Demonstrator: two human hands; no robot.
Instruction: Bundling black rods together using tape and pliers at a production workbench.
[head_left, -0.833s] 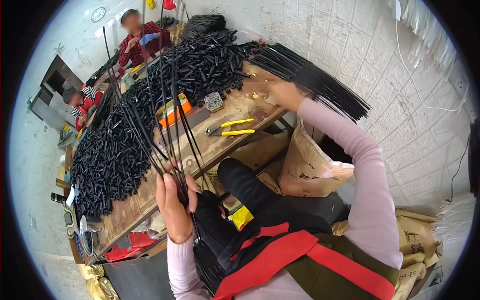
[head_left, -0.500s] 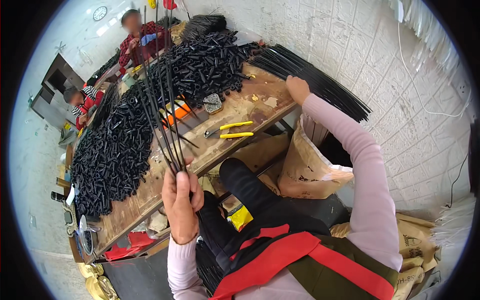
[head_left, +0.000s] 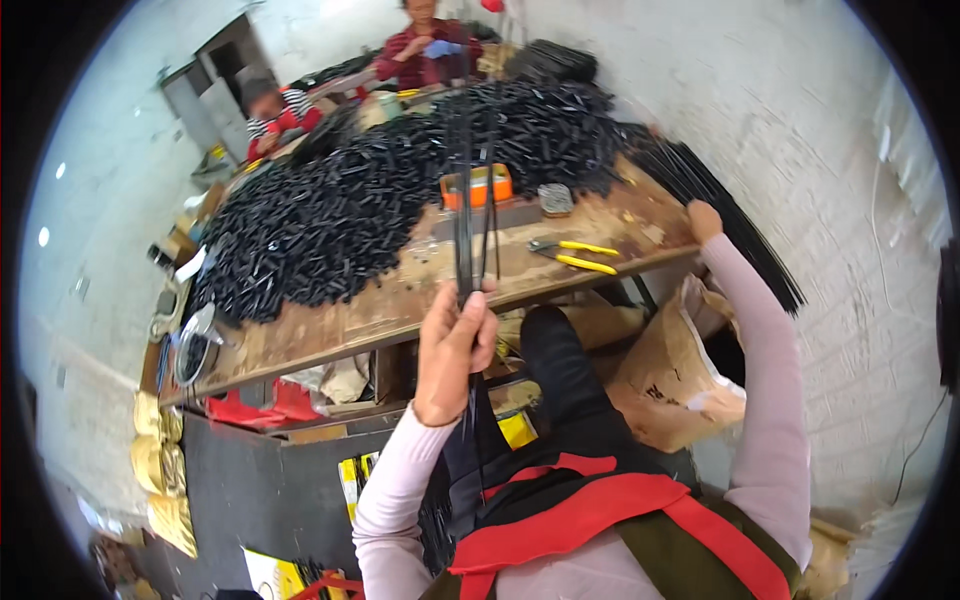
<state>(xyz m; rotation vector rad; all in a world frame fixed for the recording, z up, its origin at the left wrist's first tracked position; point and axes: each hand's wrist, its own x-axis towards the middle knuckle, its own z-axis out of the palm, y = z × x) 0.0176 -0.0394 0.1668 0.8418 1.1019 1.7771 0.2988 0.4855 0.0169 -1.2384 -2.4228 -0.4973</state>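
Observation:
Several thin black rods (head_left: 463, 230) stand nearly upright in my left hand (head_left: 452, 350), its thumb and fingers closed round their lower part in front of the table edge. My right arm reaches out to the table's right end. There my right hand (head_left: 705, 220) is curled beside a loose bundle of long black rods (head_left: 752, 225); its fingertips are hidden, so what it grips cannot be made out. Cutting pliers with yellow handles (head_left: 588, 256) lie on the wooden table (head_left: 400, 310) between my hands.
A large heap of short black tubes (head_left: 310, 220) covers much of the table. Near its front are an orange box (head_left: 502, 184) and a small clear container (head_left: 555, 200). An open brown sack (head_left: 665, 385) stands below the right end. Two people (head_left: 425, 45) sit across the table.
The view has turned, so the table and heap sit further right and more level. The rods in my left hand, fanned out before, now stand closer together. My right hand stays by the bundle.

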